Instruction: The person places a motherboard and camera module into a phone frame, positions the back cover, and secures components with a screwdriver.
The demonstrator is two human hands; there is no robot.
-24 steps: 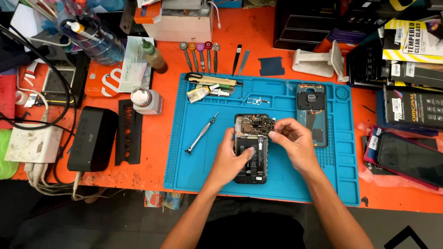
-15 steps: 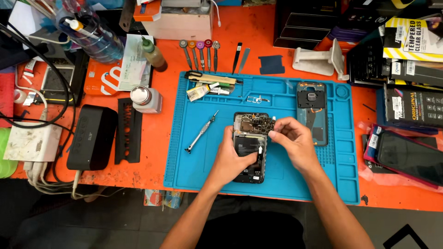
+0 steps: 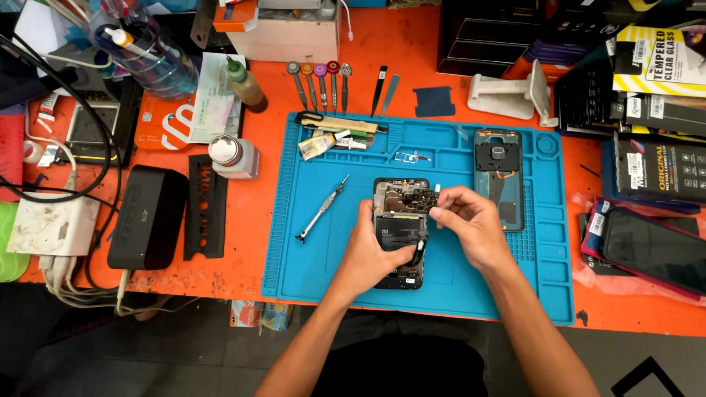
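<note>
On the far left of the orange bench a black speaker (image 3: 147, 217) lies near a tangle of cables, and just right of it a small screwdriver (image 3: 321, 209) rests tilted on the blue work mat (image 3: 309, 272), well apart from our hands. We would leave it there — within easy reach, but out of the way of our wrists.

Our left hand (image 3: 376, 254) lies over the opened phone (image 3: 401, 220), which sits flat near the middle of the mat with its back off and its board and battery exposed. The fingers are curled on the phone's left edge and the thumb presses across the battery area, so the body is pinned in place. We judge that this steady hold matters most: the phone should not slide while the other hand works.

Our right hand (image 3: 471, 224) is pinched at the phone's upper right edge, thumb and forefinger closed on something small and pale — we cannot tell what it is. A light, straight pull or press seems wise here, not a twist.

Further right the removed back cover (image 3: 500, 176) lies on the mat.
</note>
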